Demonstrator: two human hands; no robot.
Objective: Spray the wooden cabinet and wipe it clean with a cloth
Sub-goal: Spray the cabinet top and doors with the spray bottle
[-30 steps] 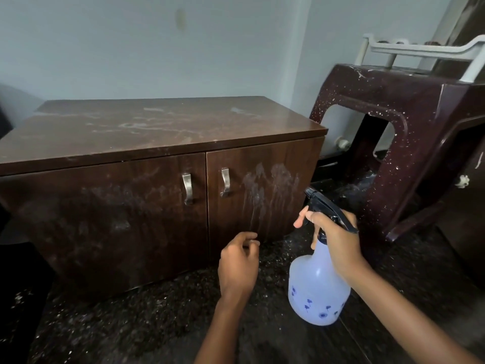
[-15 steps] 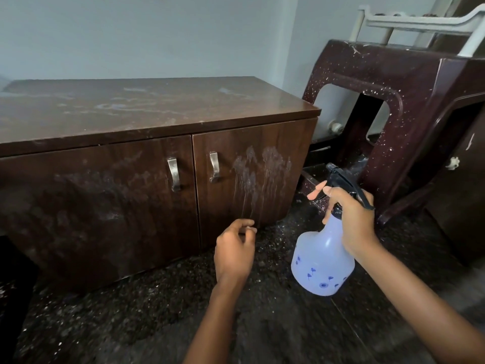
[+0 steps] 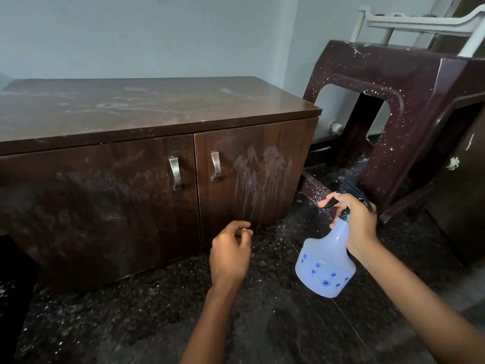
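- The right hand [image 3: 360, 220] is wrapped round the neck of the spray bottle [image 3: 325, 266], with a forefinger stretched out at the trigger. The bottle hangs tilted, its base toward the person and its black nozzle [image 3: 350, 189] up and ahead.
- The cabinet [image 3: 131, 139] lies ahead and to the left of that hand, its long axis running left to right. Its right door [image 3: 262, 174], already streaked with wet runs, is the closest face.
- The left hand [image 3: 231, 252] hovers with loosely curled fingers, holding nothing, just short of that door's lower edge. It is the nearer hand to the cabinet.
- The left door [image 3: 105, 206] and the top [image 3: 162, 106] look dusty and lie farther left of both hands, so reaching them likely means swinging the nozzle leftward.
- There is open floor [image 3: 262, 324] beneath both hands, and a maroon plastic stand [image 3: 420, 88] crowds close beyond the right hand.
- No cloth is in view.
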